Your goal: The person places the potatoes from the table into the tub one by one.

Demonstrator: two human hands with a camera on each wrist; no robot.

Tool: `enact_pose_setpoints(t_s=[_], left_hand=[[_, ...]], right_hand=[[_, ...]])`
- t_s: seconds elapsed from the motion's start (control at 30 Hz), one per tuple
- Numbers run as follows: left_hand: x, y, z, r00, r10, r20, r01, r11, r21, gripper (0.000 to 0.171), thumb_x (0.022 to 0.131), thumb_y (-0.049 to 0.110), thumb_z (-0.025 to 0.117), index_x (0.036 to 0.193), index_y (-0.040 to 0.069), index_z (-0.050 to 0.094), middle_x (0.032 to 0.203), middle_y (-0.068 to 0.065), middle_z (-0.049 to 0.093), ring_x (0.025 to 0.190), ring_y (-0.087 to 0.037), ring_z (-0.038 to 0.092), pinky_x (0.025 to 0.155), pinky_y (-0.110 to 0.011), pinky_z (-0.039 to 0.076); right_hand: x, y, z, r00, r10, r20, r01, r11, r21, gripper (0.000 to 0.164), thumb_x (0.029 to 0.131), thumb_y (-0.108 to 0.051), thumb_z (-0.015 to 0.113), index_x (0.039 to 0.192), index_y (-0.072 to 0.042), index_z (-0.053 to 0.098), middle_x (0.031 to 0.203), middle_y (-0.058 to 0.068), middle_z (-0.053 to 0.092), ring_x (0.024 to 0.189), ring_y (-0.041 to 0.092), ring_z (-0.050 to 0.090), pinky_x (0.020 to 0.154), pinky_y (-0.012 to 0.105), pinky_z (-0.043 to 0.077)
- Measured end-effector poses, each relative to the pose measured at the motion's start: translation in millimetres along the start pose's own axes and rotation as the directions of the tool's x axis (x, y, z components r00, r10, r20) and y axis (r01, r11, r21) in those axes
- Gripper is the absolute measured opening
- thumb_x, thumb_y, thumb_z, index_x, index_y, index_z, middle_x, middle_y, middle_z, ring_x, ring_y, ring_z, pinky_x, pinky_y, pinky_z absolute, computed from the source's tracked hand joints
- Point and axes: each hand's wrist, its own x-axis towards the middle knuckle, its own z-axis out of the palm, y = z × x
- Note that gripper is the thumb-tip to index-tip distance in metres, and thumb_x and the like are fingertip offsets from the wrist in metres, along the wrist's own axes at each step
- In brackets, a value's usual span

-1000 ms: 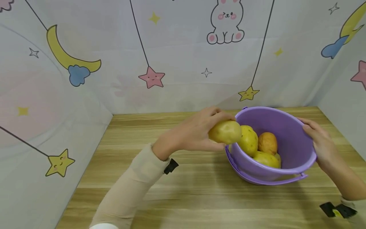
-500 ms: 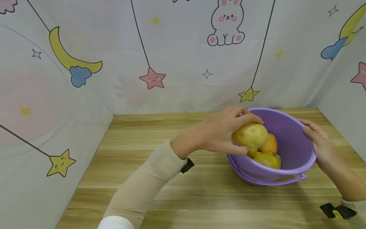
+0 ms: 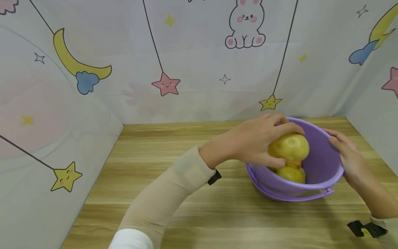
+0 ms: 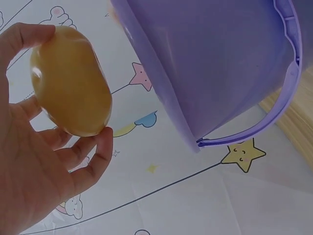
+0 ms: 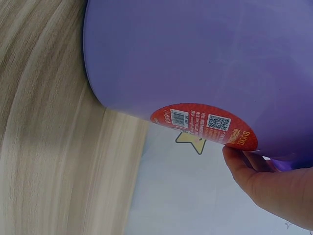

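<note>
My left hand [image 3: 258, 140] holds a smooth, glossy yellow potato [image 3: 289, 147] over the mouth of a purple plastic bucket [image 3: 324, 160]. In the left wrist view the thumb and fingertips grip the potato [image 4: 73, 83] at its ends, beside the bucket's rim. Gripping the bucket's right rim is my right hand [image 3: 352, 157], its thumb on the inside. The bucket is tilted with its mouth facing me. Inside it lie a speckled yellow fruit [image 3: 290, 174] and an orange-coloured one [image 3: 293, 164], partly hidden behind the potato.
The bucket's purple handle [image 3: 286, 198] hangs down at its front. A wooden table [image 3: 192, 214] lies beneath, bounded by white cloth walls [image 3: 199, 52] printed with stars, moons and a rabbit. A red label [image 5: 205, 125] is stuck on the bucket's side.
My left hand has carried the potato rightward from the bucket's left rim to over its opening. The potato now covers more of the fruit inside. My right hand stays on the rim.
</note>
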Motion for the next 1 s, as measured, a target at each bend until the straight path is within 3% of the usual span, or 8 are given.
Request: enact_pose_setpoints(t_s=[0.3, 0.63, 1.0], left_hand=[[11.6, -5.6, 3.5, 0.999, -0.004, 0.032, 0.003, 1.0, 0.007, 0.068, 0.087, 0.047, 0.068, 0.146, 0.021, 0.048, 0.134, -0.004, 0.048, 0.116, -0.014, 0.046, 0.093, -0.021, 0.036], [28.6, -5.0, 9.2, 0.998, -0.023, 0.066, 0.015, 0.994, 0.11, 0.072, 0.087, 0.055, 0.066, 0.148, 0.025, 0.044, 0.138, -0.003, 0.047, 0.117, -0.015, 0.047, 0.093, -0.023, 0.039], [38.4, -7.2, 19.2, 0.998, 0.002, 0.064, -0.01, 0.992, 0.129, 0.072, 0.087, 0.048, 0.068, 0.15, 0.023, 0.042, 0.143, -0.005, 0.044, 0.125, -0.018, 0.042, 0.097, -0.024, 0.036]], right_hand=[[0, -1, 1, 1.0, -0.006, -0.012, 0.005, 0.999, -0.038, 0.039, 0.108, -0.006, 0.035, 0.124, -0.021, 0.067, 0.111, -0.007, 0.068, 0.085, 0.009, 0.068, 0.065, 0.022, 0.054], [-1, -1, 3, 1.0, -0.009, -0.015, 0.008, 0.998, -0.056, 0.039, 0.108, -0.006, 0.035, 0.124, -0.021, 0.067, 0.112, -0.008, 0.067, 0.089, 0.007, 0.066, 0.068, 0.021, 0.054], [-1, 1, 2, 0.999, -0.037, -0.01, 0.036, 0.996, -0.087, 0.039, 0.107, -0.006, 0.036, 0.125, -0.022, 0.066, 0.114, -0.009, 0.066, 0.089, 0.005, 0.066, 0.068, 0.02, 0.053]])
